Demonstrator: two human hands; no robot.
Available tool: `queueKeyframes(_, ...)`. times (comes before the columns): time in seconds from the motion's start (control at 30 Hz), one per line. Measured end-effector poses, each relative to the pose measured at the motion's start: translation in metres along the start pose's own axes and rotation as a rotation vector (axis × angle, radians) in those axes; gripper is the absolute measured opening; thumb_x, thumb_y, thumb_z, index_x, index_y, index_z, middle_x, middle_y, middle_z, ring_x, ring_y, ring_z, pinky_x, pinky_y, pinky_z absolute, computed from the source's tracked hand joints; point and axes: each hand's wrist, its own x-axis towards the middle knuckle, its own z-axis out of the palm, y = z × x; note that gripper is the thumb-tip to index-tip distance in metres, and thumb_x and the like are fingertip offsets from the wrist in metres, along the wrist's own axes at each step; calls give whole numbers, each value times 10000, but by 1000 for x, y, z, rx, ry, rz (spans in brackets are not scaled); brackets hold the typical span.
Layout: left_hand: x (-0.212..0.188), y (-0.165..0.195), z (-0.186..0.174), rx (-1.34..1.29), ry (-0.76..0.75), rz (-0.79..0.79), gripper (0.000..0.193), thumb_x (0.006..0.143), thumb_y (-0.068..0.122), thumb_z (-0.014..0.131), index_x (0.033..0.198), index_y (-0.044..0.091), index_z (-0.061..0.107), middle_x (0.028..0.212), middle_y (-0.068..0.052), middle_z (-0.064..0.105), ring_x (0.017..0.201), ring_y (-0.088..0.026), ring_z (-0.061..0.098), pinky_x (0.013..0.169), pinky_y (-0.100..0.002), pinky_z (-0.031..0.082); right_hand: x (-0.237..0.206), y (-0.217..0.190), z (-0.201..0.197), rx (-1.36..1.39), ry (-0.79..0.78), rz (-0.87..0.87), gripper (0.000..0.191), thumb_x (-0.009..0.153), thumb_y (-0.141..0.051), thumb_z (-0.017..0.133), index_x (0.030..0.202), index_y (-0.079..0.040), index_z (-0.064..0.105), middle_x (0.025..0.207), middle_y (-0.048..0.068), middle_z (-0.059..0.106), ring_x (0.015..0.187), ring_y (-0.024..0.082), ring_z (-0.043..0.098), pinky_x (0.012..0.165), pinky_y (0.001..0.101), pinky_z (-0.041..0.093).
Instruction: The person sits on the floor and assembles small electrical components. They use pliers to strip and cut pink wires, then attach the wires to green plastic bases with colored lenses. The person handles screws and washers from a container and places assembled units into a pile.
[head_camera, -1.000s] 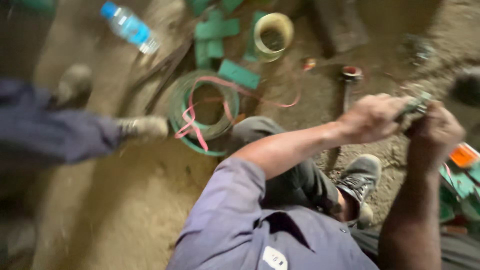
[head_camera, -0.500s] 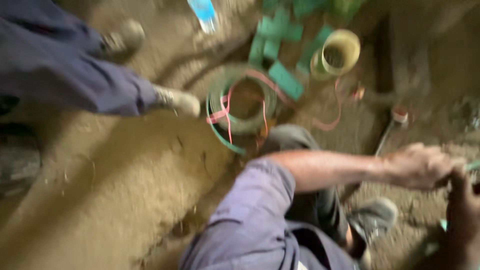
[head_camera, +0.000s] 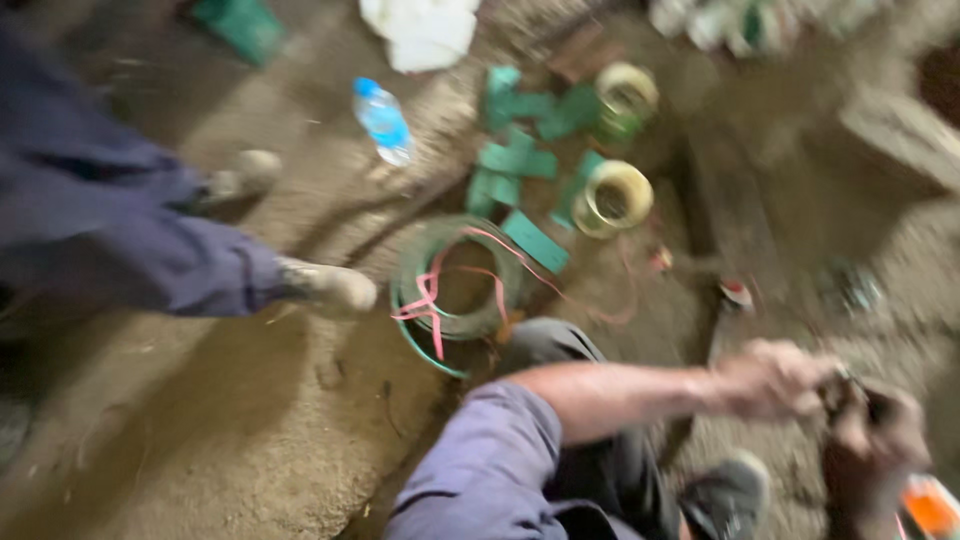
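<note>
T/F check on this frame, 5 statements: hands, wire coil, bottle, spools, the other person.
1. Both hands meet low at the right, the left hand touching the right hand. True; what they pinch is too blurred to tell.
2. The green wire coil has pink ties on it. True.
3. The plastic bottle stands upright. False: it lies on its side on the dirt floor.
4. Two yellowish spools lie among green flat pieces. True.
5. The other person's shoe rests on the coil. False: it is beside the coil, to its left.
</note>
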Motion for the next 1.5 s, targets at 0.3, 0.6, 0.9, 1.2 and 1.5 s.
queueKeyframes(0.3,-25,6,-44,-146,133,171,424,827,172,662,1218,23,597,934,-194,666,908,-398,633,813,-502,517,12,-26,3,-211,-154,163,168,1197,-174,531,1165,-42,631,1010,203,643,852,355,637,719,442,501)
queueKeyframes(0.6,-24,44,-88,-305,-44,-57,447,930,185,630,1353,61,554,1039,-249,704,1009,-426,686,895,-499,547,17,-67,-10,37,-21,276,171,1102,-180,588,1163,-20,591,1065,183,647,964,398,653,829,473,512)
queueKeyframes(0.9,-32,27,-71,-174,14,76,560,911,158,671,1419,25,476,1014,-221,695,954,-406,688,859,-488,553,8,-43,14,-203,-21,484,325,1140,-308,539,972,-45,627,834,201,658,780,424,640,708,527,487)
queueKeyframes(1.2,-26,-1,-33,91,-29,129,532,849,322,705,1200,-39,532,867,-198,680,818,-393,667,700,-505,530,6,-23,11,471,-44,817,377,1129,-361,528,1045,-26,682,843,96,623,698,139,544,595,336,435)
queueKeyframes(1.5,-13,15,-44,-63,-40,-38,313,968,313,552,1082,21,566,910,-249,714,861,-459,706,765,-544,557,9,-3,7,168,-193,464,181,1131,-160,592,1061,-2,645,822,158,689,751,238,643,696,378,508)
